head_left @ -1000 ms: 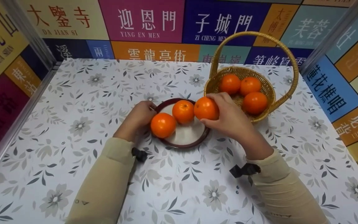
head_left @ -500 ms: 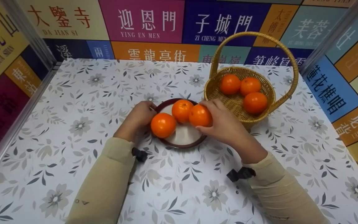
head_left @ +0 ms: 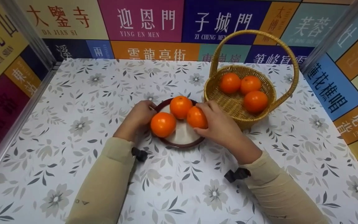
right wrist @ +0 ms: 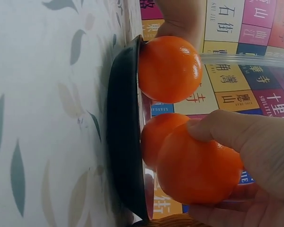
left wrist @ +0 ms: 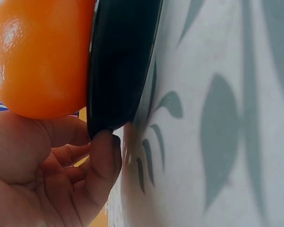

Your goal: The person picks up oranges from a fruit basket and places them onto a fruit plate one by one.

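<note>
In the head view a shallow plate [head_left: 182, 137] with a pale inside and dark red rim stands mid-table. My left hand [head_left: 140, 114] pinches its left rim, thumb above and fingers at the underside in the left wrist view. Close to that hand lies an orange [head_left: 163, 124] on the plate, and another orange [head_left: 181, 107] sits at the back. My right hand [head_left: 222, 125] grips a third orange [head_left: 196, 118] over the plate's right side. In the right wrist view this held orange [right wrist: 199, 165] partly covers the back one; whether it rests on the plate I cannot tell.
A wicker basket [head_left: 238, 115] with a tall arched handle stands behind my right hand, holding several oranges [head_left: 255, 101]. Leaf-patterned cloth [head_left: 82, 84] covers the table. Printed panels [head_left: 144, 21] wall off the back and sides.
My right hand has moved left and slightly down with its orange, from the plate's right rim to over the plate. The back orange has shifted slightly up and left. My left hand stays put.
</note>
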